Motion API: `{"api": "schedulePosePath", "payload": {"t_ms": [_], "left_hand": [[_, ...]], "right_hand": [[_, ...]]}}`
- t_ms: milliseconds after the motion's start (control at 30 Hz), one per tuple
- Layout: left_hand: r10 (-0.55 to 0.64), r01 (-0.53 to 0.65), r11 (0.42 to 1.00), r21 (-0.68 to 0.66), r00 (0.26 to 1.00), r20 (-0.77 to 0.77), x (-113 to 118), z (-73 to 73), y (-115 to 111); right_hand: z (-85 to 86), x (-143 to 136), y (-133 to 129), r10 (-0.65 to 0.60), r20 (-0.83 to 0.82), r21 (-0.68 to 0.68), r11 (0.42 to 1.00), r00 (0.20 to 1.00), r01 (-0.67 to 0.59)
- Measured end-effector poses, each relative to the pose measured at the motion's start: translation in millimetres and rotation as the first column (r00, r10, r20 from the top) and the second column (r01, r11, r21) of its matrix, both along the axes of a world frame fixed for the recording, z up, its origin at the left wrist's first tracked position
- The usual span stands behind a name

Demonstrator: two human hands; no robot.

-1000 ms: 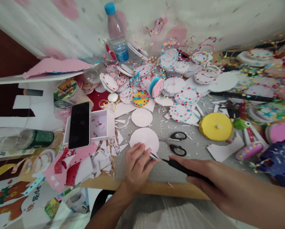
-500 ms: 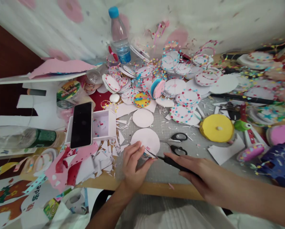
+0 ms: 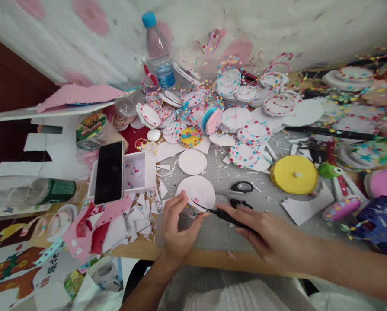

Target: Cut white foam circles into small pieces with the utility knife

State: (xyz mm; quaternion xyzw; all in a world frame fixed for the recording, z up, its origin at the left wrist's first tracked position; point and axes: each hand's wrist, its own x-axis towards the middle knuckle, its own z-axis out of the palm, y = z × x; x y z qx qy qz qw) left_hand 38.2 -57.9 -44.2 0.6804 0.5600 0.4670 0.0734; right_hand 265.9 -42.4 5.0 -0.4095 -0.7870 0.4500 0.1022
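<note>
My left hand (image 3: 178, 226) is curled at the near edge of a white paper disc (image 3: 198, 190). Its thumb and fingers close round a small decorated round piece (image 3: 190, 210) with coloured specks, partly hidden by the fingers. My right hand (image 3: 256, 229) grips a slim black tool (image 3: 227, 217), possibly tweezers. The tool's thin dark tips reach the small piece beside my left thumb. Another white disc (image 3: 192, 161) lies just beyond. Black-handled scissors (image 3: 241, 187) rest on the grey cutting mat (image 3: 219, 235), close to my right fingers.
Decorated discs (image 3: 245, 154) and star garlands crowd the back. A water bottle (image 3: 159, 56) stands behind them. At left are a phone (image 3: 109, 172), an open white box (image 3: 141, 172) and paper scraps (image 3: 141, 220). A yellow round piece (image 3: 293, 173) lies at right.
My right hand and the black tool have shifted slightly left. My left hand keeps its hold on the small piece. The whole view has moved a little.
</note>
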Motion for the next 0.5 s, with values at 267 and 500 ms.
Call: {"api": "schedulePosePath", "payload": {"t_ms": [267,500], "left_hand": [[0.020,-0.020,1.000,-0.007,1.000,-0.014,-1.3,2.2,2.7],[0.030,-0.030,0.999,-0.016,0.999,-0.012,-4.0,0.1,3.6]], "right_hand": [[-1.3,-1.3,3.1,0.005,0.024,-0.019,1.000,1.000,-0.005],[-5.5,-6.2,2.5,0.003,0.015,-0.015,1.000,1.000,-0.003]]}}
